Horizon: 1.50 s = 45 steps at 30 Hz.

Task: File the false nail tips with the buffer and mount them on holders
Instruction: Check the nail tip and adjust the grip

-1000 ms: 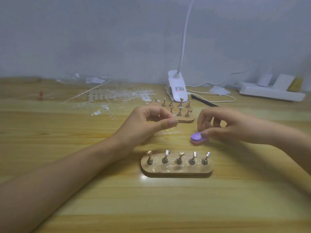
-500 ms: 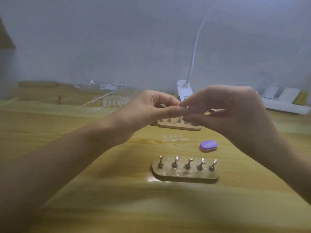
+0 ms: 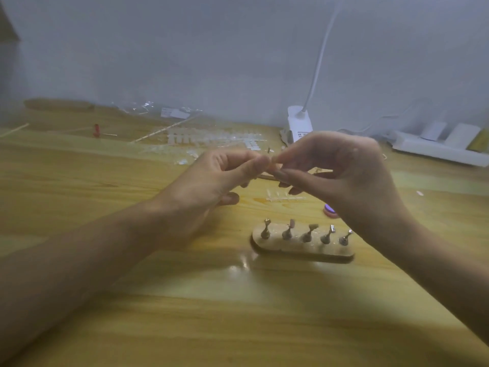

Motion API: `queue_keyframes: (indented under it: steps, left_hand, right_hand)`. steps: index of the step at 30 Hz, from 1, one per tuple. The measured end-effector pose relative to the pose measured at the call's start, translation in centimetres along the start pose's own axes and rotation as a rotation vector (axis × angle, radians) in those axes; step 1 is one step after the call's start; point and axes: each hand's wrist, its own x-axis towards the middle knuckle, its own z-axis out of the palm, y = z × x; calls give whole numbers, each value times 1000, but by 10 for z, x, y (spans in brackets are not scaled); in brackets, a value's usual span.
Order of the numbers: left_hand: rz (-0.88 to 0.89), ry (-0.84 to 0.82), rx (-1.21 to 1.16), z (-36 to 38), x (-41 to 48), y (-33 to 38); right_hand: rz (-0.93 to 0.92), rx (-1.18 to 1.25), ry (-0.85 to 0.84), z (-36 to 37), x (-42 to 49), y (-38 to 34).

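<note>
From where I stand this looks like a home desk turned into a small nail-craft bench, not a salon or a shop. The wooden desk (image 3: 132,313) runs up against a plain pale wall (image 3: 211,62). Take the wooden holder stand (image 3: 291,251) with its five metal pegs as the mark. Strips of clear nail tips (image 3: 211,140) lie scattered well behind it to the left, with crumpled plastic bags (image 3: 172,112) beyond those by the wall. A purple buffer (image 3: 329,210) sits just behind it. A white clip-on lamp (image 3: 299,125) stands far behind it, and a white power strip (image 3: 434,152) with plugs lies behind it to the right
</note>
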Motion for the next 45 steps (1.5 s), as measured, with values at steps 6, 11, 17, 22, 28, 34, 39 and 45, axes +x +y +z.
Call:
queue_keyframes:
  steps: [6, 11, 17, 22, 28, 34, 39, 45]
  left_hand:
    - [-33, -356, 263, -13, -2, -12]
    - [19, -332, 219, -5, -2, -18]
    - [103, -213, 269, 3, -4, -20]
    - [104, -169, 269, 5, -5, -21]
    - [103, -150, 281, 6, -7, -21]
    - [81, -138, 263, 5, -7, -23]
    - [76, -147, 246, 4, -6, -24]
    - [81, -153, 250, 3, -5, -26]
  right_hand:
    - [72, -2, -5, -10, -20, 9]
    - [76, -184, -83, -6, -36, 14]
    - [18, -341, -62, 11, -35, 13]
    - [-64, -486, -31, 20, -37, 15]
    - [-65, -540, 2, 21, -38, 19]
    - [-64, -499, -1, 22, -38, 21]
    - [-63, -512, -21, 21, -38, 20]
    - [-102, -641, -17, 24, -36, 20]
